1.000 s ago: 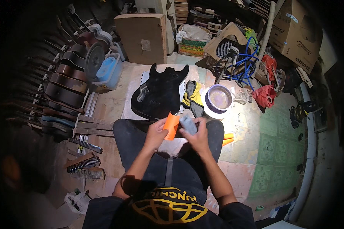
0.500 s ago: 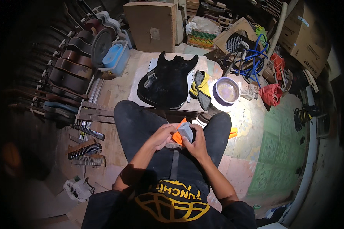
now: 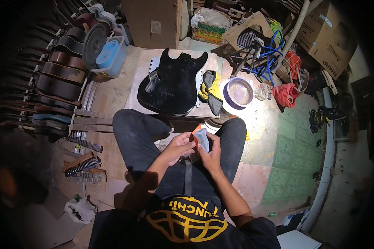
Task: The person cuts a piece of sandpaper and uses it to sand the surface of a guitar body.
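Observation:
My right hand (image 3: 210, 155) pinches a folded piece of sandpaper (image 3: 201, 139), grey on the face toward me and orange along its left edge. My left hand (image 3: 180, 148) has its fingers curled at the orange edge, and its exact grip is partly hidden. Both hands are above my lap, between my knees. Beyond them a black electric guitar body (image 3: 170, 89) lies flat on a low table (image 3: 131, 99). A yellow and grey cloth (image 3: 212, 92) rests beside it at the right.
A purple basin (image 3: 240, 92) stands right of the table. Guitar bodies (image 3: 62, 66) line the left, near a blue tub (image 3: 112, 58). Clamp-like ribbed tools (image 3: 83, 166) lie on the floor at left. Blue hose (image 3: 270, 60) and a cardboard box (image 3: 328, 39) are at the back right.
The sandpaper has been turned or folded between my hands, so less orange shows. My left fingers have shifted along its edge. The whole scene has slid left as my head turned.

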`<state>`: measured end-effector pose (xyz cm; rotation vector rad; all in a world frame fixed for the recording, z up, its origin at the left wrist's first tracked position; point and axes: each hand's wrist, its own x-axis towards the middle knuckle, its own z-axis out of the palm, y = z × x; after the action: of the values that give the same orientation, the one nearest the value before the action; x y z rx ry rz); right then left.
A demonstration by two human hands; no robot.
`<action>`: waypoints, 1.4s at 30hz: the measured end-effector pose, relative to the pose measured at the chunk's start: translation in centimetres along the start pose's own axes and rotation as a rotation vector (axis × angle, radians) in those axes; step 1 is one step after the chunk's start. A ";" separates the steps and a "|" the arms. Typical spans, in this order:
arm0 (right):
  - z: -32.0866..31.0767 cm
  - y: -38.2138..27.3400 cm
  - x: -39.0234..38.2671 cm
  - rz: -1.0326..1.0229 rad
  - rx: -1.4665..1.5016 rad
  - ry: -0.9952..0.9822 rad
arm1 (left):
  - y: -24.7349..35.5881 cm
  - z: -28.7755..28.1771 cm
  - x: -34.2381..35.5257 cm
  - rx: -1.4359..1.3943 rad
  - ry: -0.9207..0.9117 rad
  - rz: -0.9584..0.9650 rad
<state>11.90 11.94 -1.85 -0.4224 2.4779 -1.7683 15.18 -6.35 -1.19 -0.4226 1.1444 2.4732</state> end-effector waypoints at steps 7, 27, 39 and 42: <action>0.1 -0.3 -3.3 0.241 0.328 0.003 | -3.1 0.1 -0.3 0.078 0.011 0.165; -0.4 -0.2 -0.3 0.345 0.563 0.055 | -1.7 2.7 1.1 0.246 0.102 0.282; 0.3 1.2 0.3 0.321 0.680 0.103 | -1.7 5.0 2.3 0.447 0.203 0.506; 0.5 1.3 0.2 0.215 0.505 0.134 | -1.4 4.6 2.0 0.426 0.123 0.483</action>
<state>11.59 11.79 -3.25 0.0002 1.9420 -2.2763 13.55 -1.55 -0.04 -0.1886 1.9654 2.4987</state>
